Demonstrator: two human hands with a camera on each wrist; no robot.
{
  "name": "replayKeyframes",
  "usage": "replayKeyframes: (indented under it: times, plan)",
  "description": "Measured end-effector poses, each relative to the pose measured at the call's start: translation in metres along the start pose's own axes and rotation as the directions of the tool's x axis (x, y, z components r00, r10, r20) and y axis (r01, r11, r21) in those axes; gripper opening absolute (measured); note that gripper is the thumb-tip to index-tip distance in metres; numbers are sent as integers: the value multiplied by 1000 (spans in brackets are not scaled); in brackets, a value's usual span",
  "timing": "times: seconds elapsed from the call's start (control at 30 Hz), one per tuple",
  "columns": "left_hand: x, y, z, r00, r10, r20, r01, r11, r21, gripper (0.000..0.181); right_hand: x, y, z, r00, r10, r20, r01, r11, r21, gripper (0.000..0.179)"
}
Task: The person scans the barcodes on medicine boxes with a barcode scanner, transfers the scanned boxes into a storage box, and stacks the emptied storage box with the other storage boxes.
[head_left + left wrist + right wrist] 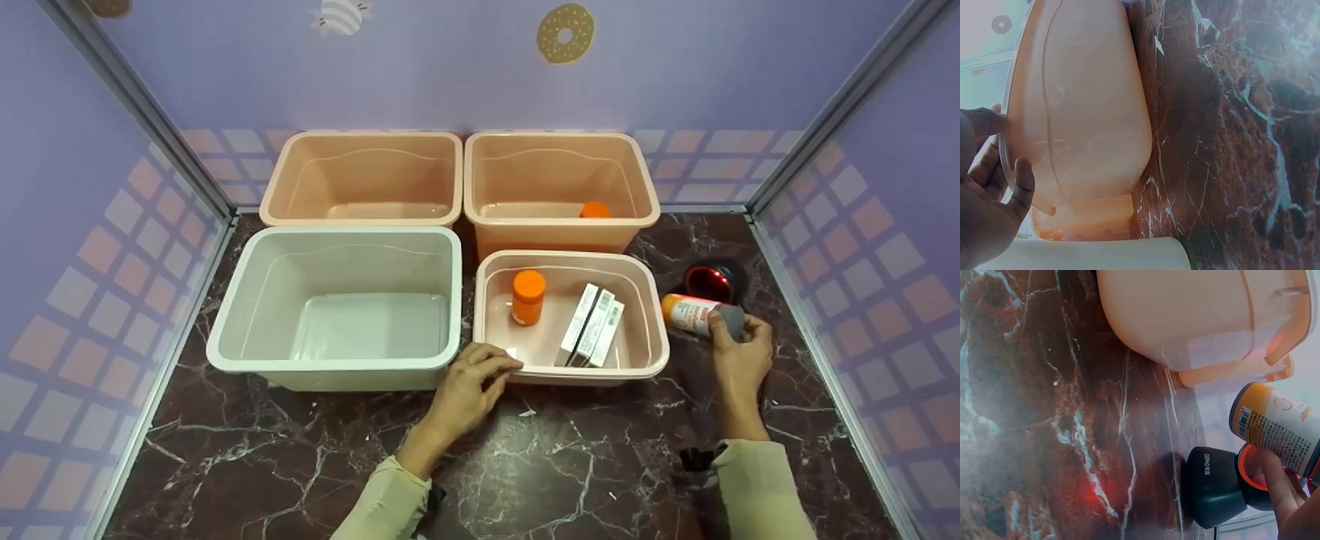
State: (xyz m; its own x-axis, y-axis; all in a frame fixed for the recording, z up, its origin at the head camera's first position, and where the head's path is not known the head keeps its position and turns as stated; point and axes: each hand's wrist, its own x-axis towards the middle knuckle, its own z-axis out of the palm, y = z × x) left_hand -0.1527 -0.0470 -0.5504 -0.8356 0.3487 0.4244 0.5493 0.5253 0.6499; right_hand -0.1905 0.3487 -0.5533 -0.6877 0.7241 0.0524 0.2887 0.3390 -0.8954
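My right hand [741, 361] holds a supplement bottle [690, 313] on its side, gripping its grey cap end. The bottle is in front of a black barcode scanner [733, 279] whose round window glows red. In the right wrist view, a barcode shows on the bottle's yellow and white label [1280, 430], close to the scanner [1216, 486]. My left hand [466, 386] pinches the front left rim of a small pink bin [585, 372], thumb and fingers on either side in the left wrist view. Inside that bin are an upright orange bottle [528, 300] and slim white boxes [592, 326].
A pale green-white bin [337, 366] stands left of the pink one. Behind are two peach bins, one at the left [361, 221] and one at the right [559, 222], the latter with an orange lid [595, 210] inside. Walls enclose the dark marbled tabletop [525, 465].
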Motion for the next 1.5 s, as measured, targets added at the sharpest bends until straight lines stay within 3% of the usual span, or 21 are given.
replayKeyframes:
  times: [0.33, 0.57, 1.07, 1.5]
  plan:
    - [0, 0, 0, 1000, 14, -22, -14, 1000, -14, 23, 1, -11, 0, 999, -52, 3, 52, 999, 5, 55]
    - [1, 0, 0, 1000, 15, -18, -15, 1000, -6, 23, 3, -21, -2, 996, -77, 39, 73, 991, 115, 42]
    - [0, 1, -1, 1000, 8, -15, -8, 1000, 0, 23, 9, -45, -6, 989, -138, 54, 127, 976, 177, 43]
    - [0, 2, -1, 1000, -5, -5, 5, 1000, -6, 26, 12, -73, 2, 983, -180, 37, 165, 952, 258, 46]
